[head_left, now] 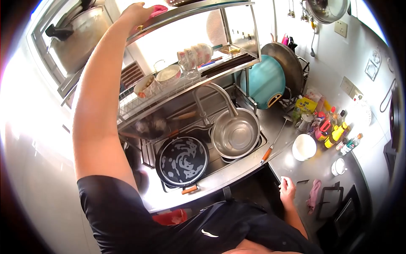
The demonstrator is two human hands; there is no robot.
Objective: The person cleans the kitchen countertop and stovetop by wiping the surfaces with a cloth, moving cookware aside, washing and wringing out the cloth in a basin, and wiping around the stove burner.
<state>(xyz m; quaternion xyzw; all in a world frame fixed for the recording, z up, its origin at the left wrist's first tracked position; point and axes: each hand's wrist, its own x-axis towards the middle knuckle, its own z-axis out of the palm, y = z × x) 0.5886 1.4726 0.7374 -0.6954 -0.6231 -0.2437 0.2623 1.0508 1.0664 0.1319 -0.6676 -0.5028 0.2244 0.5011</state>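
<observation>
My left hand (136, 15) is raised to the top shelf of the metal dish rack (186, 12), its fingers closed on a pink cloth (157, 11) pressed against the shelf. Low on the right, my right hand (288, 189) hangs by the counter edge with its fingers curled in; whether anything is inside them I cannot make out. Below the rack, a wet black pan (182, 161) rests on the stove beside a steel pan (235, 133) under the tap.
Bowls (168, 74) and cups stand on the rack's lower shelf. A teal basin (264, 81) leans behind the counter. On the right are sauce bottles (336, 134), a white bowl (304, 147), an orange-handled spatula (267, 153) and another pink cloth (314, 197). A large pot (80, 38) stands upper left.
</observation>
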